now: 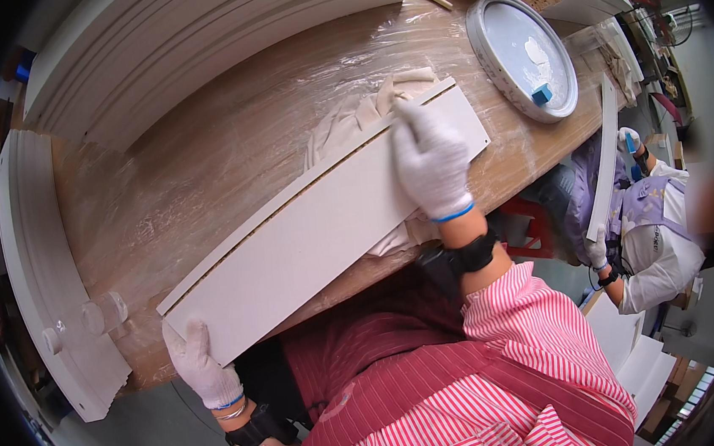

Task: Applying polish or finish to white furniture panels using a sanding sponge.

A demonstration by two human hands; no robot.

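The white board (323, 217), jutting past the near edge of the table (200, 177), could tip should the left hand (202, 364), pinching its corner, slip; whether the right hand (432, 161), curled over its face, grips anything I cannot tell.

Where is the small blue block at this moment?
In the head view, the blue block is at the upper right, inside the round tray near its lower edge, just below the white smear, to the right of the right hand.
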